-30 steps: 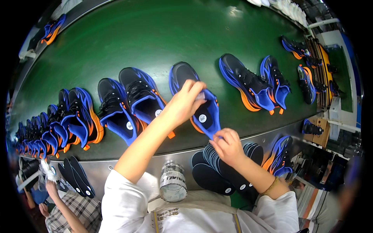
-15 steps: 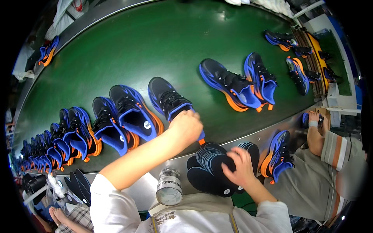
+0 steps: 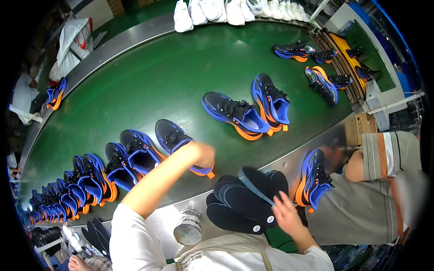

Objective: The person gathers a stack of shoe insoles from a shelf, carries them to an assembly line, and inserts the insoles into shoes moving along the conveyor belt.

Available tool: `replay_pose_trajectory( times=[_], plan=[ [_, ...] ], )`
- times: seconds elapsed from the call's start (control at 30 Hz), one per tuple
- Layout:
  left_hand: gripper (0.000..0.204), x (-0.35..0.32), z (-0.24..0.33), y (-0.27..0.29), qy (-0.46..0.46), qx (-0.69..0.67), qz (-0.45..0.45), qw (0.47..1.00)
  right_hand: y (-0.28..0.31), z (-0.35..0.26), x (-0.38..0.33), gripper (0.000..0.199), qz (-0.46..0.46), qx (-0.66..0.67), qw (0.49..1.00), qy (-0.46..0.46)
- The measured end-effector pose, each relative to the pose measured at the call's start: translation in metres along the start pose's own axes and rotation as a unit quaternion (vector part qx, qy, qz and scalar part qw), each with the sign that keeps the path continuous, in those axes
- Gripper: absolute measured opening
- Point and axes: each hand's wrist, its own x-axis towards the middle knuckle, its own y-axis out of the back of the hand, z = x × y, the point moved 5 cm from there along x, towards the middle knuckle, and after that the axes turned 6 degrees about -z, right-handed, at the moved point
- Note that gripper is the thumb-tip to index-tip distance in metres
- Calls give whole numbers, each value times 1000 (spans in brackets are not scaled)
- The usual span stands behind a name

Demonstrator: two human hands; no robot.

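My left hand [image 3: 202, 153] is at the collar of a black sneaker [image 3: 171, 134] with blue trim and an orange sole, which lies on the green belt. The fingers of that hand are smeared and partly hidden. Over a fanned stack of black insoles [image 3: 235, 198] at the belt's near edge, my right hand [image 3: 289, 216] pinches one insole [image 3: 253, 183] by its side. This insole is tilted up, and its bluish edge shows. White round stickers mark the heels of the stacked insoles.
A row of similar sneakers [image 3: 92, 176] runs along the belt to the left. Another pair [image 3: 237, 115] lies to the right. A clear tape-wrapped jar [image 3: 188, 228] stands on the metal ledge by my body. A co-worker [image 3: 352, 207] sits close on the right, beside a single sneaker [image 3: 313, 180].
The view has shifted, with white shoes now showing at the far side. My right hand has taken hold of an insole and tilted it up off the stack. My left hand stays at the sneaker.
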Motion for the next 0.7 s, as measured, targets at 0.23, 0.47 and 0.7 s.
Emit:
replay_pose_trajectory(
  times=[0.23,0.47,0.7],
  plan=[
    [76,26,23,86,110,-123,678,716,80,4,93,11,85,225,970,-42],
    [32,26,-34,92,8,-317,681,660,92,-22,183,17,-116,358,919,-121],
    [34,29,-70,60,22,-477,525,705,10,-29,252,20,-255,192,946,-63]
  ],
)
